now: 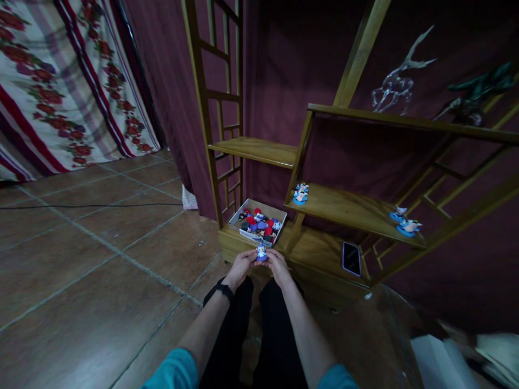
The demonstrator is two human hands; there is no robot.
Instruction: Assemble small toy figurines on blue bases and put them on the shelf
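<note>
Between both hands I hold a small white and purple figurine (261, 253) upright, by its purple base. My left hand (242, 263) grips the base from the left, and my right hand (278, 265) pinches it from the right. Just beyond them, on the wooden bottom shelf, stands an open cardboard box (235, 220) with several small red, purple, white and black figurines (261, 224) heaped inside. The middle shelf (344, 208) carries small figurines on blue bases: a group at its left end (300, 194) and others at its right end (407, 226).
A dark-screened phone (351, 259) lies on the lower shelf at the right. Above stand a clear deer figure (395, 86) and a dark green sculpture (472, 97). Lattice posts (203, 108) frame the shelves. A black cable (93, 206) crosses the tiled floor. White boxes (441, 359) sit at lower right.
</note>
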